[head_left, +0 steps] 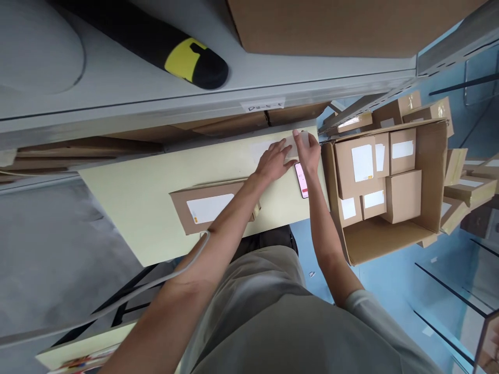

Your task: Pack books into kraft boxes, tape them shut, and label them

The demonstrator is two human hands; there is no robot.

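Observation:
My left hand reaches over the cream tabletop, its fingers stretched apart against a small pale, boxy thing. On the other side of it, my right hand has its fingers closed around the upper right part. What the pale thing is, I cannot make out. A phone with a lit pink screen lies just below both hands. Under my left forearm sits a brown cardboard box with a white label. A whitish sheet lies behind my left fingers.
At the right stands a large open carton holding several labelled boxes. More boxes are piled beyond it. A grey metal shelf runs along the back, bearing a black and yellow object. A grey cable crosses by my left arm.

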